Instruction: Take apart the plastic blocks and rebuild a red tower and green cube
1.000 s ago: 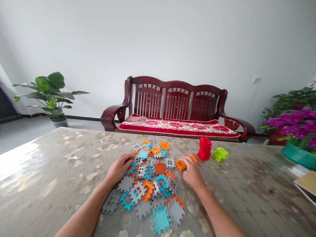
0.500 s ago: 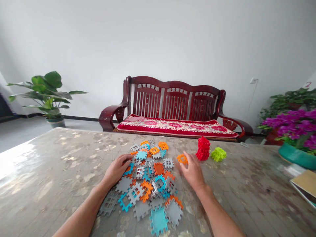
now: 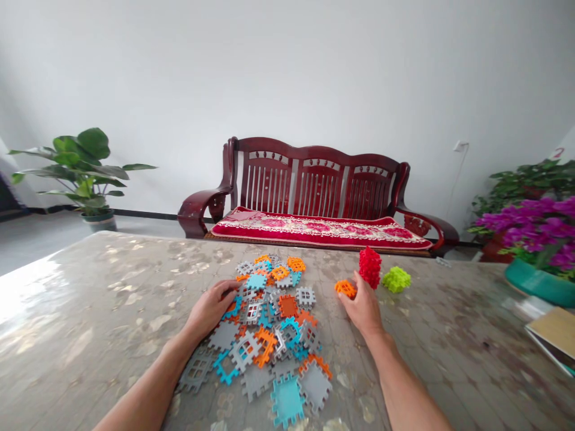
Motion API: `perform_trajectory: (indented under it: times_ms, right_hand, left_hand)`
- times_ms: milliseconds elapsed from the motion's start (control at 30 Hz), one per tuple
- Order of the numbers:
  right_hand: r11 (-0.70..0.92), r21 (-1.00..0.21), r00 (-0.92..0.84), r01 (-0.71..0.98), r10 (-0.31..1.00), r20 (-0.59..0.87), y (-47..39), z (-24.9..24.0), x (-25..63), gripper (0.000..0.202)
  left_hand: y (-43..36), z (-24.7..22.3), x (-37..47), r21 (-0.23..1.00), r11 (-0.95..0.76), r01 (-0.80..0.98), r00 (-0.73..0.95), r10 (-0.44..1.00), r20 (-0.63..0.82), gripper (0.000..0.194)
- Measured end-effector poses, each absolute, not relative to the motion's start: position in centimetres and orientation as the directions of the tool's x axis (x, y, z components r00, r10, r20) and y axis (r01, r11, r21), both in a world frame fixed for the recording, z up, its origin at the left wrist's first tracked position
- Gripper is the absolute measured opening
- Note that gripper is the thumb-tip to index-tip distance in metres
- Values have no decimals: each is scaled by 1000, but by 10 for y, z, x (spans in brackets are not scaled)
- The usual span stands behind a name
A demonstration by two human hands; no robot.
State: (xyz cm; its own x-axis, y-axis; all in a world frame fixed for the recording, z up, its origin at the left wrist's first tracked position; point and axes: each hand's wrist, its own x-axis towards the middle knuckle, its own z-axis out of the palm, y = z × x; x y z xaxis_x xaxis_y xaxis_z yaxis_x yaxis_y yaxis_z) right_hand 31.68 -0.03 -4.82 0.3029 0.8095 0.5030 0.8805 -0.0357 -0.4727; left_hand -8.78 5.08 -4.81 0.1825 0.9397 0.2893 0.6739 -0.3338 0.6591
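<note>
A loose heap of interlocking plastic tiles (image 3: pixel 287 306) in grey, blue and orange lies between my hands, some with window openings. At the heap's left edge my left hand (image 3: pixel 214 304) rests with its fingers curved apart against the tiles, gripping none that I can see. My right hand (image 3: pixel 363 306), off to the right of the heap, pinches an orange tile (image 3: pixel 345 289) between thumb and fingers just above the table. Close behind that hand stands an upright red knobbly block (image 3: pixel 370 267). Beside it sits a lime-green knobbly block (image 3: pixel 397 279).
The table (image 3: pixel 112 311) has a patterned, shiny cover. At its right stand a teal pot of purple flowers (image 3: pixel 539 281) and a tan book or box (image 3: pixel 554 332). Beyond the far edge is a wooden bench (image 3: pixel 314 179); a potted plant (image 3: pixel 92 173) stands at the left.
My right hand has moved a little to the right with the orange tile, which now appears more tilted. My left hand stays at the heap's edge.
</note>
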Motion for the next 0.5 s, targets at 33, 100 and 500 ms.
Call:
perform_trajectory:
  times_ms: [33, 100, 500]
  right_hand:
    - [-66, -442, 302, 895, 818, 489, -1, -47, 316, 71]
    - [-123, -393, 307, 911, 839, 449, -3, -45, 315, 72]
    - [-214, -246, 302, 945, 858, 415, 2, -39, 301, 62]
  left_hand:
    - [51, -48, -88, 658, -335, 674, 183, 939, 290, 37]
    - [51, -48, -88, 659, -335, 673, 184, 939, 290, 37]
    - [51, -49, -87, 695, -319, 644, 149, 944, 295, 36]
